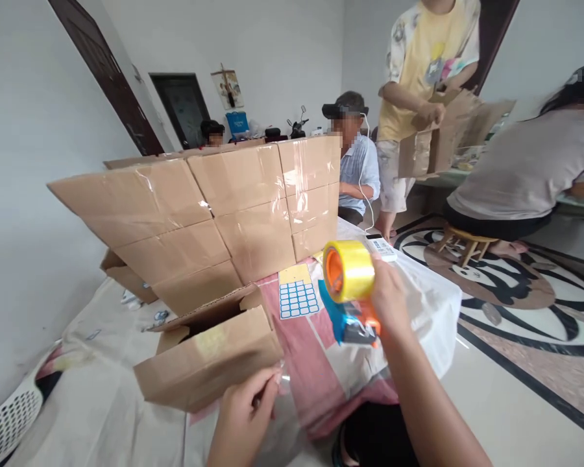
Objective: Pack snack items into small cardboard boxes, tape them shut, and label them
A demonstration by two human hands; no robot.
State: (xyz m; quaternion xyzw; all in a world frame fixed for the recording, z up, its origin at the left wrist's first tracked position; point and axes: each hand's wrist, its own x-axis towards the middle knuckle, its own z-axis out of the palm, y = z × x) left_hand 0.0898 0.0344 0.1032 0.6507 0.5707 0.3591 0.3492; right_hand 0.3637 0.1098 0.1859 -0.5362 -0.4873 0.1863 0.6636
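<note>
My right hand grips a tape dispenser with blue and orange parts, loaded with a roll of yellowish packing tape on an orange core. It is held above the cloth-covered table. My left hand is closed in a pinch at the near right corner of a small cardboard box. A shiny strip of clear tape shows at those fingertips. The box lies tilted, its upper side gaping. Beyond it on the table is a sheet of blue-bordered labels.
A wall of stacked, taped cartons stands across the table. A phone-sized white box lies near the table's right edge. A seated person is behind; another person stands holding cardboard. At right someone sits on a wooden stool. A white basket is lower left.
</note>
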